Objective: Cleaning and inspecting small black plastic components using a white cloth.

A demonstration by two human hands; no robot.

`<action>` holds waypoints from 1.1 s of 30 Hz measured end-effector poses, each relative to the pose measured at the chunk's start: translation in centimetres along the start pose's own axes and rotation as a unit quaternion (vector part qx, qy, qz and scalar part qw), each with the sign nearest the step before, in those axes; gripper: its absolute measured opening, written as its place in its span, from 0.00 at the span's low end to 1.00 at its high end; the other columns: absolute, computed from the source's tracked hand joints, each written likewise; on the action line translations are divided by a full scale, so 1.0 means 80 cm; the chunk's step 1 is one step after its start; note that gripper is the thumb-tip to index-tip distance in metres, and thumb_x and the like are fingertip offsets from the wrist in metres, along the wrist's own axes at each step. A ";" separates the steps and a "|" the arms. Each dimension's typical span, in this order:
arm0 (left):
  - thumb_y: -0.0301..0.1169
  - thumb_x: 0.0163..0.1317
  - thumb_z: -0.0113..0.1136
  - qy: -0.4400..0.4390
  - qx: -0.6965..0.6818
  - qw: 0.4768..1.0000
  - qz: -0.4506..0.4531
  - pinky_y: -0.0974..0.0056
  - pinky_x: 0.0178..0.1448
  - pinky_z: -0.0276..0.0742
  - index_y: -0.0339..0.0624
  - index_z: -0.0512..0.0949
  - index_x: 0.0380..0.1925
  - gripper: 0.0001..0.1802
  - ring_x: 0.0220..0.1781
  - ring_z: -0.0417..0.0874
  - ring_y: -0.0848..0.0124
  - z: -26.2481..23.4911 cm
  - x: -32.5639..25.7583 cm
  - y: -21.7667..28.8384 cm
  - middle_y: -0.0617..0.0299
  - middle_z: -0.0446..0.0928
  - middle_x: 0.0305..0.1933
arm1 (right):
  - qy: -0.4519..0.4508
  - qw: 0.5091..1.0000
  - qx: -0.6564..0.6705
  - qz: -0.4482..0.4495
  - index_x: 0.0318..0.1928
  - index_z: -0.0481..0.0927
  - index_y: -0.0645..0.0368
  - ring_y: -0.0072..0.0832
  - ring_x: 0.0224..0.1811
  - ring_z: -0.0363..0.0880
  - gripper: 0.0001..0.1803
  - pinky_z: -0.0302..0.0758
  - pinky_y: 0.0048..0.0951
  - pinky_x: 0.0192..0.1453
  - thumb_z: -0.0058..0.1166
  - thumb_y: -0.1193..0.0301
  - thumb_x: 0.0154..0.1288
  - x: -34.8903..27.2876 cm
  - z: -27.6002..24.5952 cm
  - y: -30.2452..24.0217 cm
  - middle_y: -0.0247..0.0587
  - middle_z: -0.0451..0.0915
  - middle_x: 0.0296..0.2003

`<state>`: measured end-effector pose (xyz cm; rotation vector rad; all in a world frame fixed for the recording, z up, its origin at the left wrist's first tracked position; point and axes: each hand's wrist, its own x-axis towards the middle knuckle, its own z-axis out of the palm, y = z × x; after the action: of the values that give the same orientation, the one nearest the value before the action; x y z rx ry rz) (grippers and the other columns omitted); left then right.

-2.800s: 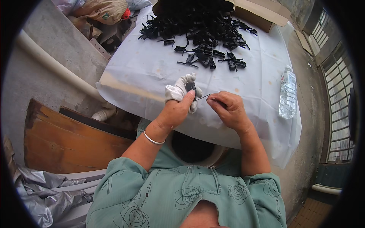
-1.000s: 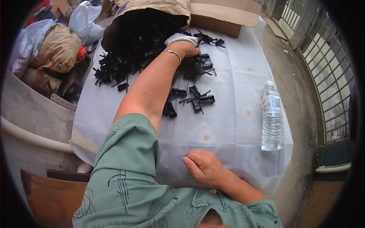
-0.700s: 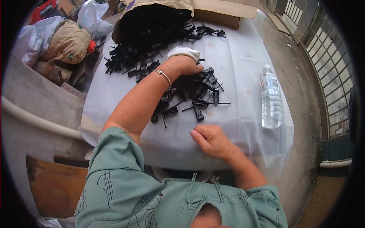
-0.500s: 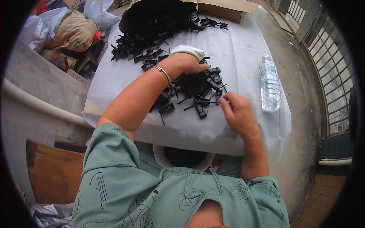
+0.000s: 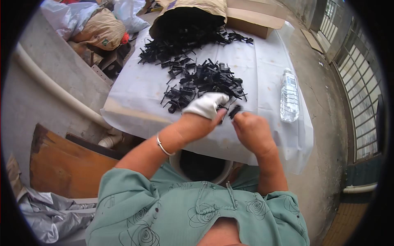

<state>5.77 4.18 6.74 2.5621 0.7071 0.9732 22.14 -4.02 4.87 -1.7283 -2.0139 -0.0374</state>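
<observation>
Close to the table's near edge, my left hand [image 5: 204, 115] has a white cloth glove [image 5: 207, 105] over its fingers, with the thumb bare. Thumb and fingers are closed on a small black plastic part, mostly hidden by the hand. A hand's width to the right, my right hand [image 5: 253, 130] is bare and pinches another black plastic part [image 5: 234, 111] at its fingertips. Just beyond both hands lies a loose heap of similar black parts [image 5: 213, 78] with thin stems. Farther back, more of them spill from a brown paper sack [image 5: 197, 5].
White sheeting covers the table [image 5: 262, 74]. A clear water bottle [image 5: 289, 96] lies at its right side, and a cardboard box [image 5: 254, 18] stands at the back. Below the near edge, a pale bucket [image 5: 175, 164] sits between my legs. Bagged goods [image 5: 100, 30] are piled at the far left.
My left hand has come back from over the heap toward me, now beside the right hand. My right hand has shifted slightly nearer, a black part showing at its fingertips. The view has tilted slightly.
</observation>
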 end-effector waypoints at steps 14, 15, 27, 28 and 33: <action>0.23 0.61 0.47 -0.013 -0.473 0.833 -0.288 0.74 0.25 0.72 0.38 0.66 0.48 0.14 0.23 0.73 0.79 0.011 -0.038 -0.003 0.60 0.72 0.35 | 0.099 0.924 0.365 -0.053 0.33 0.75 0.59 0.21 0.16 0.66 0.07 0.64 0.23 0.20 0.58 0.77 0.53 0.009 0.032 -0.027 0.34 0.71 0.19; 0.23 0.61 0.47 -0.016 -0.495 0.819 -0.289 0.75 0.24 0.71 0.38 0.66 0.48 0.14 0.22 0.72 0.80 0.007 -0.037 0.001 0.62 0.71 0.34 | 0.085 0.915 0.395 -0.015 0.33 0.75 0.59 0.18 0.15 0.63 0.07 0.61 0.20 0.19 0.59 0.77 0.53 0.007 0.029 -0.029 0.33 0.69 0.18; 0.24 0.60 0.51 -0.012 -0.434 0.871 -0.232 0.75 0.25 0.73 0.35 0.68 0.48 0.15 0.26 0.74 0.82 0.001 -0.056 0.018 0.63 0.73 0.35 | -0.002 0.836 0.542 0.090 0.29 0.72 0.60 0.11 0.22 0.61 0.10 0.59 0.14 0.24 0.48 0.69 0.66 0.005 0.030 -0.024 0.23 0.65 0.20; 0.24 0.60 0.52 0.001 -0.439 0.863 -0.250 0.75 0.24 0.72 0.35 0.69 0.47 0.15 0.26 0.74 0.82 0.004 -0.056 0.018 0.63 0.73 0.34 | -0.002 0.836 0.542 0.090 0.29 0.72 0.60 0.11 0.22 0.61 0.10 0.59 0.14 0.24 0.48 0.69 0.66 0.004 0.036 -0.023 0.23 0.65 0.20; 0.23 0.58 0.53 0.008 -0.271 0.933 -0.236 0.73 0.28 0.74 0.33 0.72 0.45 0.14 0.28 0.76 0.79 0.005 -0.058 0.022 0.59 0.76 0.35 | -0.009 0.899 0.439 0.008 0.26 0.72 0.65 0.19 0.22 0.64 0.13 0.66 0.25 0.28 0.45 0.70 0.66 0.004 0.053 -0.020 0.34 0.71 0.19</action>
<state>3.64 0.13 4.74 1.7976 0.8606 0.8696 19.21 -2.69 1.67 -1.1384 -1.6157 0.7735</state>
